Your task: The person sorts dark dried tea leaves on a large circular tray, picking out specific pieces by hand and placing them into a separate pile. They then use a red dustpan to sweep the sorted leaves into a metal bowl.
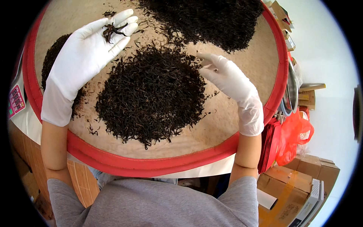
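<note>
My left hand (93,46), in a white glove, is turned palm up at the upper left. A few dark, twisted tea-leaf pieces (112,31) lie across its palm and fingers. My right hand (224,73), gloved too, reaches to the right edge of the middle heap of dark dried tea leaves (154,93). Its fingers are bent, with a gap between thumb and forefinger and a tiny dark speck at one fingertip. Under both hands is a large round tray (215,139) with a red cloth-bound rim.
A bigger tea heap (210,22) covers the tray's far side. Another heap (52,54) is partly hidden behind my left forearm. A pink keypad (17,99) stands at far left. To the right are metal bowls (290,88), a red plastic bag (292,139) and cardboard boxes (283,181).
</note>
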Motion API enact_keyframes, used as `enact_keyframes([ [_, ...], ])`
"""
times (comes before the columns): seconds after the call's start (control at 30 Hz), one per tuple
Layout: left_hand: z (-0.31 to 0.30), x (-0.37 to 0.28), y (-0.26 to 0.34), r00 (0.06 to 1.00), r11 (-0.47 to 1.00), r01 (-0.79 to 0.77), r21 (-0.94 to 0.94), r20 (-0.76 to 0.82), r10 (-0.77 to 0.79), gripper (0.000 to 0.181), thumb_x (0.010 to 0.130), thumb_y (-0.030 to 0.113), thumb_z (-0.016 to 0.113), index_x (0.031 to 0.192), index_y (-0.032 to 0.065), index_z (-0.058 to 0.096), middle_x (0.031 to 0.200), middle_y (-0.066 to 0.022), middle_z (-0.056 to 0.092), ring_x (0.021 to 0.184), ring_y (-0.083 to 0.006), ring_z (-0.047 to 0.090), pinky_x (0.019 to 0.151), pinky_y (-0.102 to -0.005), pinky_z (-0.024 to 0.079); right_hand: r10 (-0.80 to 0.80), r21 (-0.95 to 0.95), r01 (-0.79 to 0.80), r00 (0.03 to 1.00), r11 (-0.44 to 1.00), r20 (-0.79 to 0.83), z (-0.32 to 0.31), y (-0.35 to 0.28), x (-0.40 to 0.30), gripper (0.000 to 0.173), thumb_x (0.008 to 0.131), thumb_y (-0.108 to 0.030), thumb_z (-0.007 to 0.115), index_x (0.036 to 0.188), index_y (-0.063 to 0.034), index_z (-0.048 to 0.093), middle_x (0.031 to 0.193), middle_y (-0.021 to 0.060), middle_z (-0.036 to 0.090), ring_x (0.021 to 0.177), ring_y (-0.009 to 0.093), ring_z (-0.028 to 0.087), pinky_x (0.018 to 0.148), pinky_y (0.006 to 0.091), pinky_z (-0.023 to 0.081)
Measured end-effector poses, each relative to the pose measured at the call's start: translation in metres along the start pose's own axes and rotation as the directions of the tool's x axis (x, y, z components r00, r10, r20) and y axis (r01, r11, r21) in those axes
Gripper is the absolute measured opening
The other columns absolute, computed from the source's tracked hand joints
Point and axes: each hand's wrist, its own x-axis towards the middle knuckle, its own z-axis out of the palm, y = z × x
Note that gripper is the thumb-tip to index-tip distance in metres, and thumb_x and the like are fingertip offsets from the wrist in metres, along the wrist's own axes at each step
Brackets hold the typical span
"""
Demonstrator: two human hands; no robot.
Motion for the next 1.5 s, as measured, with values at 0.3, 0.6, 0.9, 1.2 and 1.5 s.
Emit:
enact_keyframes([
  [0.3,-0.006,0.0,0.003,0.999,0.998,-0.045,-0.051,0.005,0.046,0.046,0.104,0.008,0.041,0.146,-0.0102,0.034,0.148,-0.0201,0.042,0.134,-0.0292,0.046,0.114,-0.0359,0.039,-0.604,0.189,0.574,0.767,0.797,0.215,0.032,-0.054,-0.037,0.045,0.078,0.01,0.059,0.119,-0.0085,0.069,0.126,0.0197,0.062,0.112,0.037,0.062,0.097,0.0389,0.051],
  [0.6,-0.003,0.001,-0.002,0.998,0.998,-0.053,-0.026,-0.024,0.053,0.048,0.104,0.009,0.042,0.146,-0.0112,0.033,0.149,-0.0209,0.042,0.134,-0.0304,0.046,0.115,-0.0373,0.038,-0.039,0.059,0.027,0.975,0.998,0.219,0.003,-0.015,-0.023,0.032,0.087,-0.008,0.07,0.119,-0.0041,0.067,0.113,0.0122,0.069,0.103,0.022,0.067,0.09,0.0334,0.054],
  [0.9,-0.009,0.003,0.0,0.999,0.999,-0.035,-0.001,-0.004,0.035,0.048,0.104,0.009,0.039,0.147,-0.0104,0.031,0.148,-0.0205,0.042,0.135,-0.0306,0.045,0.115,-0.0371,0.038,-0.051,-0.364,0.118,0.981,0.924,0.187,0.053,-0.054,-0.036,0.106,0.068,-0.026,0.087,0.151,0.0009,0.026,0.117,0.0255,0.054,0.11,0.04,0.056,0.095,0.0412,0.048],
  [1.2,-0.002,0.003,-0.006,0.996,0.998,-0.054,-0.021,-0.077,0.052,0.049,0.104,0.01,0.038,0.148,-0.0097,0.03,0.148,-0.0216,0.041,0.136,-0.0311,0.044,0.115,-0.0384,0.039,-0.447,-0.323,0.419,0.894,0.848,-0.015,0.063,-0.063,-0.052,0.019,0.079,-0.022,0.078,0.075,-0.0076,0.065,0.073,0.0077,0.061,0.062,0.026,0.063,0.054,0.0353,0.051],
  [1.5,-0.001,0.002,-0.011,0.996,0.998,-0.056,-0.013,-0.066,0.055,0.049,0.104,0.012,0.039,0.148,-0.0094,0.031,0.148,-0.0226,0.042,0.135,-0.0314,0.045,0.114,-0.0384,0.04,-0.412,-0.388,0.39,0.911,0.835,0.029,0.089,-0.052,-0.048,0.021,0.077,-0.022,0.078,0.082,-0.007,0.065,0.073,0.007,0.06,0.063,0.026,0.064,0.056,0.0357,0.051],
])
